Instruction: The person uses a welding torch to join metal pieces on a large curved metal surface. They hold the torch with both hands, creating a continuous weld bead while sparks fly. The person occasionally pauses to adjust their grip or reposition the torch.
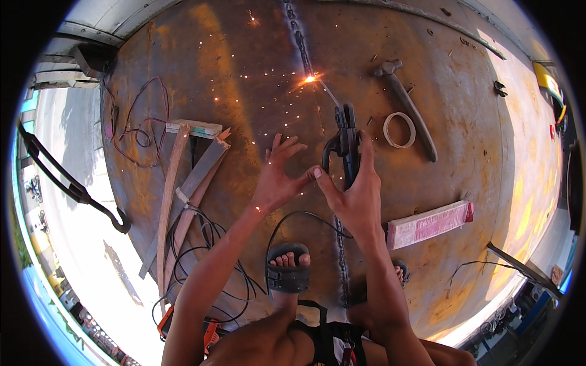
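Note:
My right hand (pixel 361 204) is wrapped round a black welding electrode holder (pixel 348 143). A thin welding rod (pixel 329 92) sticks out of its jaws and reaches forward and left to a bright arc (pixel 309 78). The arc burns at the near end of a dark, lumpy weld bead (pixel 299 39) on the rusty steel plate (pixel 244 97). Sparks fly out, mostly leftward. My left hand (pixel 278 177) hovers left of the holder with fingers spread, its thumb tip against my right thumb. It holds nothing.
A hammer (pixel 410 107) and a pale ring (pixel 386 129) lie to the right. Nearer is a pink-and-white box (pixel 427 224). Wood strips (pixel 171 195) and looped black cables (pixel 213 244) lie left, close to my sandalled foot (pixel 288 268). An orange-and-black tool (pixel 212 334) sits beside my left forearm.

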`<state>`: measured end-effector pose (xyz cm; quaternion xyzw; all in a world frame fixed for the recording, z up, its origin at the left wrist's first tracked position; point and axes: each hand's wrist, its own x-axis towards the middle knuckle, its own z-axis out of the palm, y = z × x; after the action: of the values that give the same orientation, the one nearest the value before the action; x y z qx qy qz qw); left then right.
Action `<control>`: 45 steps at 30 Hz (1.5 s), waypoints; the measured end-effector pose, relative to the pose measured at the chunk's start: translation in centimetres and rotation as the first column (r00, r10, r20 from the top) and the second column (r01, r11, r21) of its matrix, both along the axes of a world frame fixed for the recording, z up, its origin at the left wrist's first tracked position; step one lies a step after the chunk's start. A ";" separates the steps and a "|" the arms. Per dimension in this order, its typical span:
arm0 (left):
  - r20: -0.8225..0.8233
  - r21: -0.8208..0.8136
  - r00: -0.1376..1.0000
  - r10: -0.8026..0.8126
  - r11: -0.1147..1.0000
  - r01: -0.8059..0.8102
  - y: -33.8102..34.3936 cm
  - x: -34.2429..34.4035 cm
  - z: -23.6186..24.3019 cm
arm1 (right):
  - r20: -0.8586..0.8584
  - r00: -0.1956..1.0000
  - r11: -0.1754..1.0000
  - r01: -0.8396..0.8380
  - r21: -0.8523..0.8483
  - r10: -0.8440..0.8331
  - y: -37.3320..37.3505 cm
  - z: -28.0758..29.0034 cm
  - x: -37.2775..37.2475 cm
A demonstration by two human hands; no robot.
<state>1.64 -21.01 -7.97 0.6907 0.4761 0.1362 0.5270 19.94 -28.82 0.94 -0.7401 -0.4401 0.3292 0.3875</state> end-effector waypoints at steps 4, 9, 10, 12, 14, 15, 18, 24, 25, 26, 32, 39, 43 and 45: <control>-0.013 0.014 1.000 0.000 1.000 0.000 0.0 0.2 0.2 | -0.049 0.998 0.999 0.026 -0.036 -0.028 0.1 0.3 0.0; -0.020 0.005 1.000 0.001 1.000 -0.001 0.0 0.2 0.3 | -0.031 0.999 1.000 0.019 -0.009 -0.019 0.1 0.2 -0.1; -0.025 0.007 1.000 -0.002 1.000 0.002 0.0 0.2 0.3 | -0.016 1.000 1.000 0.007 0.016 -0.007 0.1 0.1 0.0; -0.023 0.007 1.000 -0.004 1.000 0.004 0.0 0.3 0.3 | -0.004 1.000 0.999 -0.005 0.041 0.006 0.1 -0.1 0.1; -0.013 0.006 1.000 -0.001 1.000 0.001 0.0 0.2 0.3 | -0.011 1.000 0.999 -0.008 0.041 0.008 0.1 -0.1 0.1; -0.015 0.008 1.000 -0.002 1.000 0.002 0.0 0.2 0.3 | -0.015 1.000 0.999 -0.007 0.038 0.008 0.1 -0.1 0.1; -0.012 0.009 1.000 -0.001 1.000 0.001 -0.1 0.1 0.2 | -0.025 1.000 1.000 -0.006 0.025 0.007 0.2 0.2 0.1; -0.010 0.011 1.000 -0.002 1.000 0.002 -0.1 0.2 0.2 | 0.001 1.000 0.999 -0.017 0.037 0.017 0.2 0.1 0.1; -0.012 0.011 1.000 -0.003 1.000 0.003 -0.1 0.2 0.2 | 0.007 1.000 0.999 -0.019 0.038 0.019 0.2 0.0 0.2; -0.014 0.010 1.000 -0.004 1.000 0.004 -0.1 0.2 0.3 | 0.014 1.000 0.999 -0.021 0.039 0.020 0.1 0.0 0.2; -0.003 -0.005 1.000 0.005 1.000 -0.005 0.0 0.2 0.3 | -0.004 1.000 1.000 -0.023 0.012 0.023 0.2 0.3 0.2; 0.008 -0.001 1.000 0.012 1.000 -0.012 -0.1 0.1 0.1 | 0.021 0.999 0.999 -0.038 0.039 0.037 0.3 -0.1 0.3; 0.010 -0.001 1.000 0.011 1.000 -0.011 -0.1 0.1 0.2 | 0.050 0.998 0.998 -0.026 0.054 0.023 0.2 -0.5 0.2; 0.002 0.002 1.000 0.005 1.000 -0.005 -0.1 0.1 0.2 | 0.060 0.998 0.998 -0.018 0.059 0.014 0.1 -0.6 0.3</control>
<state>1.75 -21.11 -7.78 0.6897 0.4773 0.1388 0.5265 20.22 -28.68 0.31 -0.7340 -0.4670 0.2970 0.3936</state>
